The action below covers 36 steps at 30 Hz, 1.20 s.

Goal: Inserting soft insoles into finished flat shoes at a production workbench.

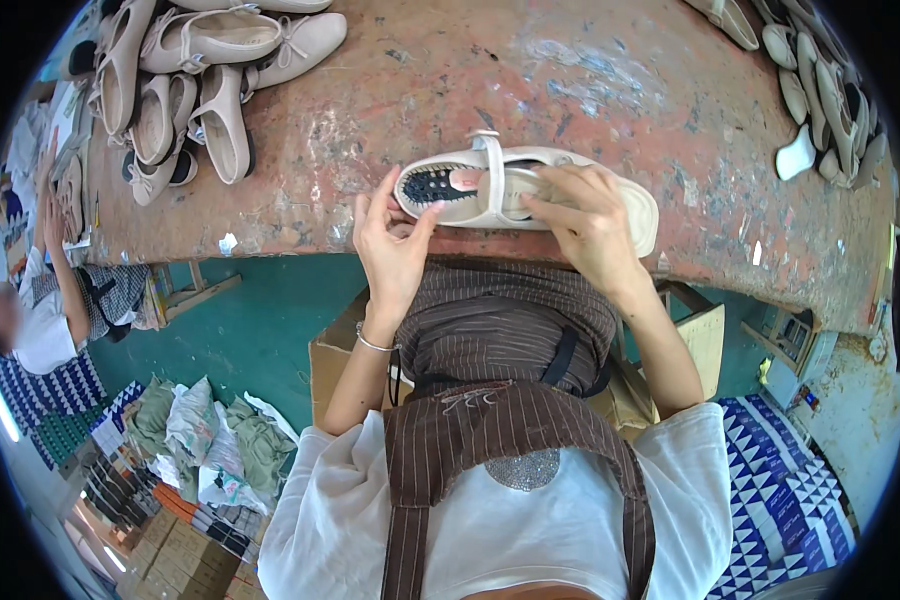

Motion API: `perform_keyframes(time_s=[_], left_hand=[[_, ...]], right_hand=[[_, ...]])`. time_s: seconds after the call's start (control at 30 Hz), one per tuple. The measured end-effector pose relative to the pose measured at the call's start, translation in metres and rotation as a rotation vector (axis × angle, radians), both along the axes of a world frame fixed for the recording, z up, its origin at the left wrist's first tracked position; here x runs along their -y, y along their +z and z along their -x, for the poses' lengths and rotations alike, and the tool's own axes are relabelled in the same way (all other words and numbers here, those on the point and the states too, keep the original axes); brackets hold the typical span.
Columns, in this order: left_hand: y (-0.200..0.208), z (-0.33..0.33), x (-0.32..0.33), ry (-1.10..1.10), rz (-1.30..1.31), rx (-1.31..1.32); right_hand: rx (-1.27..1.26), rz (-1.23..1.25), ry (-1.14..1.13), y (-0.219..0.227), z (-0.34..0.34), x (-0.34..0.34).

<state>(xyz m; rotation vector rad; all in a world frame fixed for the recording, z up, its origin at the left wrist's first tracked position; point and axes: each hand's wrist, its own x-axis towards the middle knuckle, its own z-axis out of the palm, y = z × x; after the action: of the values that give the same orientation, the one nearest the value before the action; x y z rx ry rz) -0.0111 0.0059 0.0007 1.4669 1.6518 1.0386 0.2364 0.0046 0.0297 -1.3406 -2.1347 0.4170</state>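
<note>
At the near edge of the counter (355, 235), the left hand (395, 225) grips the shoe (478, 216) at its 9 o'clock end, thumb inside the rim, other fingers around the outside. The right hand (585, 210) bends over the opening toward 3 o'clock, fingertips drawn together; whether they pinch anything, I cannot tell. The shoe lies sole down, its rounded end (644, 212) toward 3 o'clock, a dark patch (430, 184) bared inside at 9.

It looks light, with a soft upper that would crease if squeezed and a firmer sole. The best hold is probably low on the walls near the sole; the thin strap (495, 178) could stretch if pulled.

Farther off, similar shoes are heaped toward 10 o'clock (220, 40) and 2 o'clock (835, 105).
</note>
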Motion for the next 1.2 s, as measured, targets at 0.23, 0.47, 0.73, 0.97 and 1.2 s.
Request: perform_keyframes(time_s=[0.23, 0.47, 0.73, 0.97, 1.2], left_hand=[[-0.009, 0.005, -0.006, 0.015, 0.118, 0.222], [-0.005, 0.008, -0.015, 0.043, 0.147, 0.345], [-0.017, 0.001, -0.019, 0.147, 0.132, 0.274], [-0.018, 0.002, -0.031, 0.173, 0.088, 0.093], [-0.012, 0.006, -0.033, 0.083, 0.060, -0.054]], right_hand=[[-0.268, 0.127, 0.052, -0.015, 0.045, -0.024], [-0.230, 0.125, 0.048, -0.022, 0.066, -0.037], [-0.051, 0.077, 0.124, -0.029, 0.064, -0.030], [0.115, 0.195, 0.501, -0.023, 0.061, -0.042], [0.254, 0.157, 0.234, 0.001, 0.058, -0.022]])
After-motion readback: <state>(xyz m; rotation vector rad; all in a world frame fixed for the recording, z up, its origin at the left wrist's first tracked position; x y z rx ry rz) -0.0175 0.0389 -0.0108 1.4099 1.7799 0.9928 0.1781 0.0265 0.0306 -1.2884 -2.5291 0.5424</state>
